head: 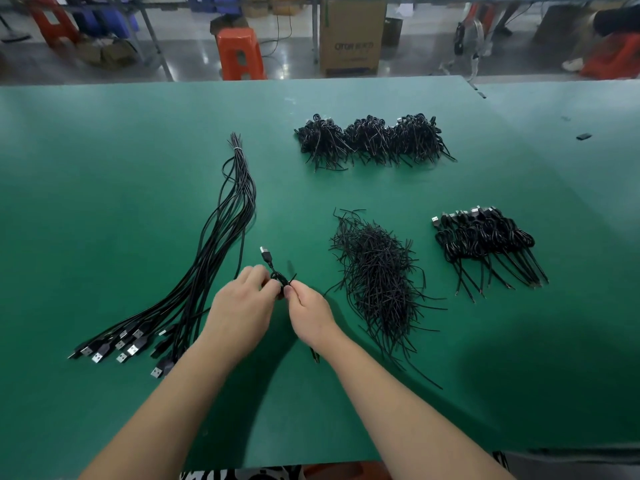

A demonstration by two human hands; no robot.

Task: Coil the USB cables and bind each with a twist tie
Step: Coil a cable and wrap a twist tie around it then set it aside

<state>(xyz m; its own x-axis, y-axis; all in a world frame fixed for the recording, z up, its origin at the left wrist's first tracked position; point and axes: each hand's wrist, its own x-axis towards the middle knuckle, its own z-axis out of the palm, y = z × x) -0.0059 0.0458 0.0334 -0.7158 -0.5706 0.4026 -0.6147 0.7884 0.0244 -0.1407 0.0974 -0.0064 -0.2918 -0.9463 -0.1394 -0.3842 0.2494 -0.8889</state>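
A light, springy coiled USB cable (277, 277) was pinched at its waist by the left hand (242, 306); a thin pliable twist tie (290, 279) was pinched by the right hand (310, 311).

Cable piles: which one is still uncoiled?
The bundle left of the hands: long straight cables, banded at the far end, plugs fanned near the left hand. The others are coiled.

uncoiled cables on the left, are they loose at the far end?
No: the bundle of straight cables is bound near its far end by a light-coloured tie, with only the USB plugs fanned out at the near end.
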